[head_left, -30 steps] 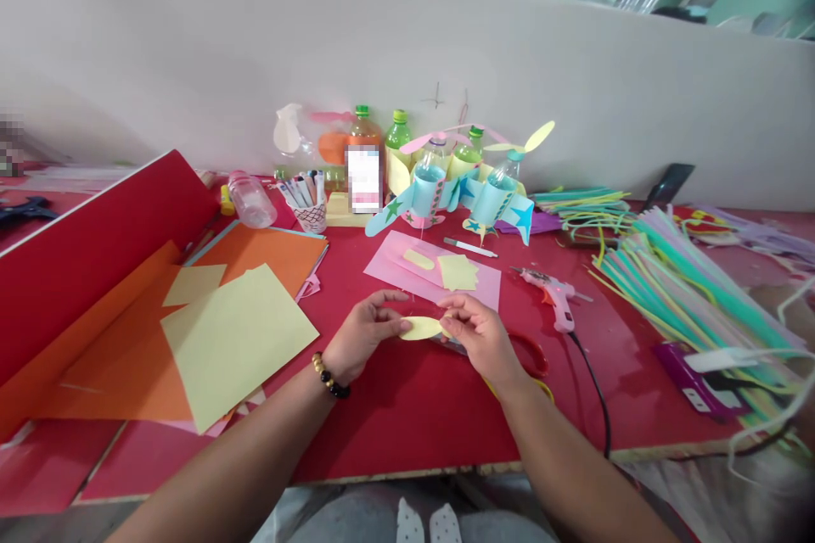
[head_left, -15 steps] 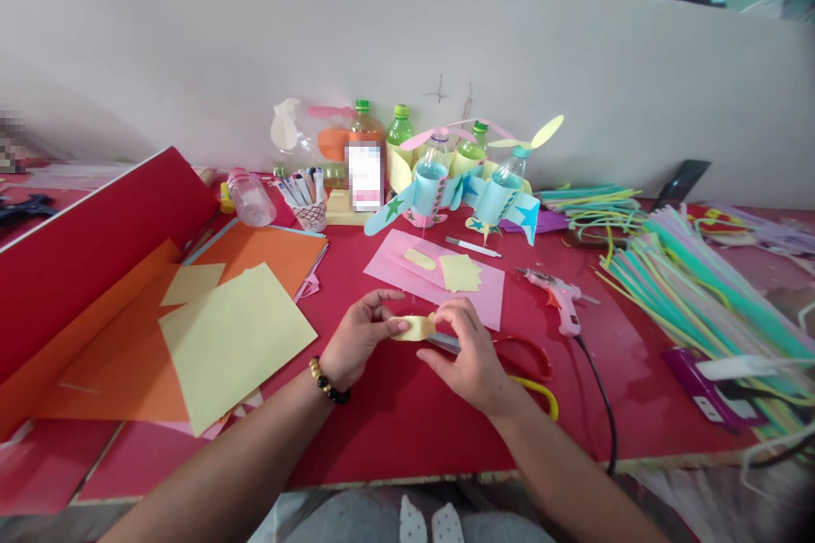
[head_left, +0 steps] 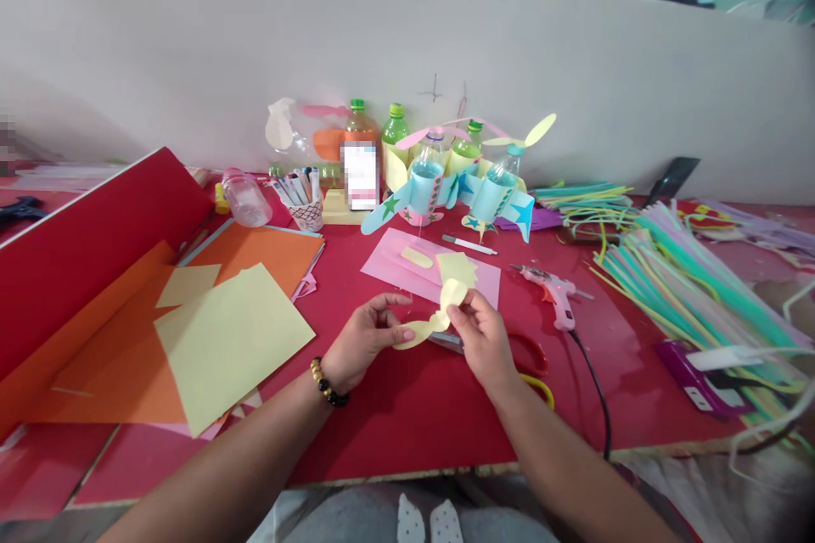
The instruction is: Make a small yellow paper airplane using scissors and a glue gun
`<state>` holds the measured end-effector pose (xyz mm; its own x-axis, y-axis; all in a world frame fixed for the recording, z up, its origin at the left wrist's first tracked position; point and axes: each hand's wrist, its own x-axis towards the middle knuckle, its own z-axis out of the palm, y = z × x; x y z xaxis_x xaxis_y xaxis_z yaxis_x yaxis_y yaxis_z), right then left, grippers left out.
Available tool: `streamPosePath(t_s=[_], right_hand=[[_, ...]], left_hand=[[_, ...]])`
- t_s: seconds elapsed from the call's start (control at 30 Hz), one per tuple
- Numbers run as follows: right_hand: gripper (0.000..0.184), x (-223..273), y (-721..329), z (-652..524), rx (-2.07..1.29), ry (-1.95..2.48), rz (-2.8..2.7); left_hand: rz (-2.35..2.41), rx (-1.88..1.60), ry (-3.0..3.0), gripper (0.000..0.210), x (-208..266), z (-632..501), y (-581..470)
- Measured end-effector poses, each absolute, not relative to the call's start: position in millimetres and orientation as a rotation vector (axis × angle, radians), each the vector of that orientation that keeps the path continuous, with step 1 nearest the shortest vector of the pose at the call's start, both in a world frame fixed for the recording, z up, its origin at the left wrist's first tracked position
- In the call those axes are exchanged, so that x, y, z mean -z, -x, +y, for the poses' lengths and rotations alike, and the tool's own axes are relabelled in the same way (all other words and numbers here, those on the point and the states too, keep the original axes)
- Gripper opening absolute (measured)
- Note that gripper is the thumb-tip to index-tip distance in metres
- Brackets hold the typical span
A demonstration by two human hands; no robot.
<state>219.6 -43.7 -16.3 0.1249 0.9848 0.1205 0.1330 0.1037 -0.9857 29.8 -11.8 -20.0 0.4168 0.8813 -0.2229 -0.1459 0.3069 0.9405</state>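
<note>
A pale yellow paper propeller (head_left: 438,321), two rounded blades with a narrow middle, is held between both hands over the red table. My left hand (head_left: 364,338) pinches the tip of its left blade between thumb and fingers. With thumb and fingers closed, my right hand (head_left: 482,331) grips the right blade, which is bent upward. Scissors (head_left: 530,356) with red and yellow handles lie beneath my right hand, partly hidden by it. Just beyond the hands, pink paper (head_left: 390,259) lies flat, bearing a yellow rounded strip (head_left: 416,257) and a jagged-edged yellow piece (head_left: 459,266).
To the right are a pink glue gun (head_left: 556,297) with its cord, a purple power strip (head_left: 694,382) and bundled pipe cleaners (head_left: 688,288). Yellow (head_left: 235,339) and orange sheets (head_left: 127,365) lie left. Bottle planes (head_left: 503,187), a marker cup (head_left: 302,208) and a phone (head_left: 360,176) stand behind.
The propeller, folded up between my fingers before, is now spread out. My right hand has turned and taken hold of the right blade, lifting it.
</note>
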Motion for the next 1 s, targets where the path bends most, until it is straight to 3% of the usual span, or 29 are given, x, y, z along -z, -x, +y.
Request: streamPosePath(t_s=[0.23,0.57,1.0], right_hand=[[0.015,19.1,-220.3,-39.4,-1.195,1.137,-0.953],[0.015,18.4,-210.1,-43.8,-1.372,1.122,-1.109],[0.015,17.0,-215.2,-42.6,-1.403,1.150,-1.002]], left_hand=[[0.791,-0.551,-1.150,0.041,20.1,-12.7,-29.3],[0.793,-0.619,-1.176,0.027,18.1,-16.9,-33.9],[0.783,-0.512,-1.206,0.028,16.5,-14.8,-31.3]])
